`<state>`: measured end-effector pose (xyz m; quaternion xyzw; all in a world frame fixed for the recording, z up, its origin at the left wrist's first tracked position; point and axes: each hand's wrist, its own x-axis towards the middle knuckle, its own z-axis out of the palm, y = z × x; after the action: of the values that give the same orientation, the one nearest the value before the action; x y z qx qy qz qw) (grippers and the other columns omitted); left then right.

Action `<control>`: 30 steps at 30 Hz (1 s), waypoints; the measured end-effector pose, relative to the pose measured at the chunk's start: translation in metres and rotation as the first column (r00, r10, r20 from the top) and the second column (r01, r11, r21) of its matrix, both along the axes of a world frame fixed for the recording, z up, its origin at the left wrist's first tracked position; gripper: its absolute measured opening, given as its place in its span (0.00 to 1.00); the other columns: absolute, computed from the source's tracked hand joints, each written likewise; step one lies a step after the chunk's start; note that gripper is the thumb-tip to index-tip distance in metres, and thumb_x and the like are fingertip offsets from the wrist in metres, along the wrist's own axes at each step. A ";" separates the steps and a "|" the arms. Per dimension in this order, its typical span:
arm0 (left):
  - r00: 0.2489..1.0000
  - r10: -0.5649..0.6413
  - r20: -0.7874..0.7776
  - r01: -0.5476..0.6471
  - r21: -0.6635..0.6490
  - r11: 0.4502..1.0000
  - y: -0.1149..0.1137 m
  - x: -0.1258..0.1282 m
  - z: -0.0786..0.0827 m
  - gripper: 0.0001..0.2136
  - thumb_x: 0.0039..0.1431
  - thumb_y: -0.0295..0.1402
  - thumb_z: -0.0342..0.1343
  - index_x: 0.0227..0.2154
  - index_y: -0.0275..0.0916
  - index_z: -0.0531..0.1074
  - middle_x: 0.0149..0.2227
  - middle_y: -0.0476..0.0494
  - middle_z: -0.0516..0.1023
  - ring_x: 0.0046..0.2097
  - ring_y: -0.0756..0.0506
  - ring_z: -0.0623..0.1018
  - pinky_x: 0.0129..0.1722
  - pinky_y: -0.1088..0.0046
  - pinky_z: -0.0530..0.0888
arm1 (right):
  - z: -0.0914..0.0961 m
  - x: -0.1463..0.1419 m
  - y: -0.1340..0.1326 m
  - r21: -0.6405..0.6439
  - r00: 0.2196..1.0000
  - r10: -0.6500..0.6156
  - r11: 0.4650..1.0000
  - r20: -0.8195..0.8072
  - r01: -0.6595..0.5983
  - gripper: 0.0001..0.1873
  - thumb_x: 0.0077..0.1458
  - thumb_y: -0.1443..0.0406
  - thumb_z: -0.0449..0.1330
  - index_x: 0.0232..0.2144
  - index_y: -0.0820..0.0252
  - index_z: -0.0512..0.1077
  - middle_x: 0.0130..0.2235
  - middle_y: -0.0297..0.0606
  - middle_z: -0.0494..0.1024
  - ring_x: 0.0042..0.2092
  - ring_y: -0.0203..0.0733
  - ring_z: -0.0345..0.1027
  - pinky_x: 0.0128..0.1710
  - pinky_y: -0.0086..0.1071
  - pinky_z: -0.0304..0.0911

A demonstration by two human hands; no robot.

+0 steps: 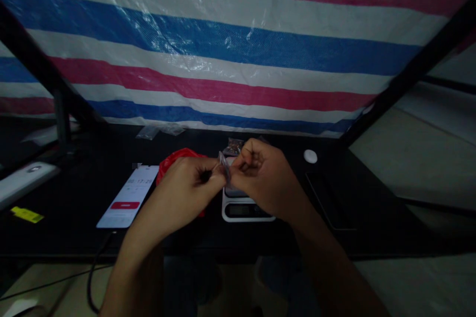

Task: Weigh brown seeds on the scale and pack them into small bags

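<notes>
My left hand [189,185] and my right hand [262,176] meet above a small white digital scale [245,210] on the dark table. Both pinch a small clear plastic bag [224,166] between fingertips. A dark bit shows at my left fingers, too small to name. A red bag [174,158] lies just behind my left hand. Another small clear packet with dark contents [233,146] lies behind the scale.
A lit phone [128,197] showing a timer lies left of the scale, with a cable running off the table's front edge. A white round object [310,156] sits at the right. Clear packets [159,131] lie by the striped tarp [238,59]. A yellow tag [27,214] is far left.
</notes>
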<state>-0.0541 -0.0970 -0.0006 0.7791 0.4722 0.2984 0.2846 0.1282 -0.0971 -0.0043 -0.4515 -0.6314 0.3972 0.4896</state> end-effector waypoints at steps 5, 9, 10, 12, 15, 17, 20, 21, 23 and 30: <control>0.999 0.043 -0.020 -0.043 0.006 0.999 -0.003 -0.007 0.001 0.16 0.62 0.36 0.48 0.19 0.40 0.62 0.19 0.54 0.59 0.22 0.52 0.62 0.22 0.74 0.57 | 0.003 0.007 0.000 0.075 0.991 -0.112 0.991 0.068 0.106 0.11 0.43 0.69 0.61 0.25 0.55 0.60 0.25 0.28 0.70 0.26 0.33 0.63 0.25 0.29 0.58; 1.000 -0.008 0.008 0.006 0.181 0.983 -0.004 -0.006 0.000 0.15 0.57 0.43 0.62 0.41 0.40 0.72 0.37 0.47 0.77 0.37 0.45 0.76 0.36 0.71 0.72 | 0.003 0.006 0.000 0.066 0.997 -0.070 0.996 0.032 0.067 0.08 0.43 0.68 0.61 0.26 0.56 0.63 0.26 0.28 0.70 0.27 0.33 0.64 0.26 0.29 0.59; 0.999 -0.023 0.028 0.016 0.223 0.975 -0.002 -0.005 -0.001 0.24 0.53 0.45 0.67 0.49 0.40 0.70 0.45 0.44 0.78 0.44 0.42 0.77 0.41 0.68 0.74 | 0.003 0.005 0.000 0.059 0.999 -0.053 0.997 0.008 0.052 0.08 0.43 0.68 0.61 0.26 0.57 0.63 0.26 0.28 0.70 0.27 0.33 0.64 0.26 0.29 0.60; 0.996 -0.069 0.060 0.052 0.241 0.969 0.004 -0.001 -0.006 0.32 0.50 0.46 0.70 0.56 0.40 0.67 0.53 0.40 0.76 0.51 0.39 0.77 0.49 0.64 0.75 | 0.003 0.005 0.002 0.038 0.999 -0.023 0.999 -0.044 0.025 0.08 0.43 0.69 0.61 0.26 0.57 0.63 0.26 0.28 0.70 0.27 0.33 0.65 0.27 0.29 0.61; 0.977 -0.156 0.147 0.128 0.183 0.975 0.013 0.006 -0.017 0.20 0.61 0.43 0.63 0.51 0.41 0.70 0.49 0.43 0.79 0.49 0.42 0.78 0.50 0.66 0.74 | 0.002 0.007 0.005 0.026 0.993 -0.024 0.999 -0.113 0.027 0.08 0.43 0.69 0.61 0.26 0.57 0.64 0.26 0.28 0.71 0.27 0.34 0.67 0.27 0.30 0.64; 0.952 -0.192 0.237 0.151 0.181 0.972 0.018 0.013 -0.023 0.14 0.65 0.42 0.59 0.48 0.41 0.72 0.46 0.45 0.79 0.47 0.44 0.79 0.49 0.67 0.74 | 0.001 0.010 0.009 0.029 0.988 -0.044 0.998 -0.145 0.049 0.08 0.43 0.68 0.62 0.26 0.57 0.64 0.26 0.28 0.72 0.27 0.34 0.68 0.28 0.31 0.66; 0.920 -0.203 0.336 0.154 0.166 0.974 0.023 0.021 -0.031 0.14 0.67 0.42 0.57 0.50 0.40 0.71 0.46 0.45 0.79 0.46 0.45 0.79 0.47 0.69 0.74 | -0.001 0.014 0.013 0.012 0.983 -0.058 0.998 -0.174 0.061 0.08 0.45 0.66 0.63 0.27 0.57 0.65 0.26 0.28 0.72 0.26 0.33 0.68 0.27 0.30 0.67; 0.914 -0.202 0.353 0.157 0.152 0.976 0.024 0.023 -0.032 0.14 0.68 0.42 0.55 0.51 0.40 0.70 0.46 0.44 0.79 0.46 0.45 0.78 0.47 0.69 0.74 | -0.001 0.015 0.015 0.004 0.982 -0.059 0.998 -0.177 0.061 0.08 0.46 0.65 0.64 0.28 0.57 0.66 0.26 0.29 0.73 0.26 0.34 0.68 0.26 0.30 0.67; 0.910 -0.199 0.363 0.160 0.136 0.978 0.026 0.021 -0.033 0.15 0.69 0.43 0.53 0.51 0.40 0.70 0.48 0.44 0.79 0.48 0.44 0.78 0.48 0.69 0.73 | 0.000 0.019 0.016 -0.009 0.984 -0.066 0.998 -0.167 0.066 0.09 0.47 0.63 0.65 0.29 0.57 0.67 0.27 0.30 0.74 0.27 0.35 0.70 0.26 0.29 0.67; 0.993 -0.114 -0.025 0.117 0.134 0.984 0.036 -0.030 -0.013 0.19 0.67 0.49 0.53 0.47 0.37 0.73 0.40 0.44 0.81 0.38 0.43 0.78 0.39 0.69 0.72 | 0.005 0.038 0.018 -0.011 0.983 -0.151 0.989 -0.108 0.150 0.12 0.50 0.59 0.67 0.32 0.57 0.70 0.27 0.32 0.76 0.27 0.36 0.71 0.25 0.28 0.67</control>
<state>-0.0842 -0.0607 -0.0132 0.8253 0.4074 0.3058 0.2439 0.1663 -0.0792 0.0007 -0.4764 -0.5674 0.3838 0.5512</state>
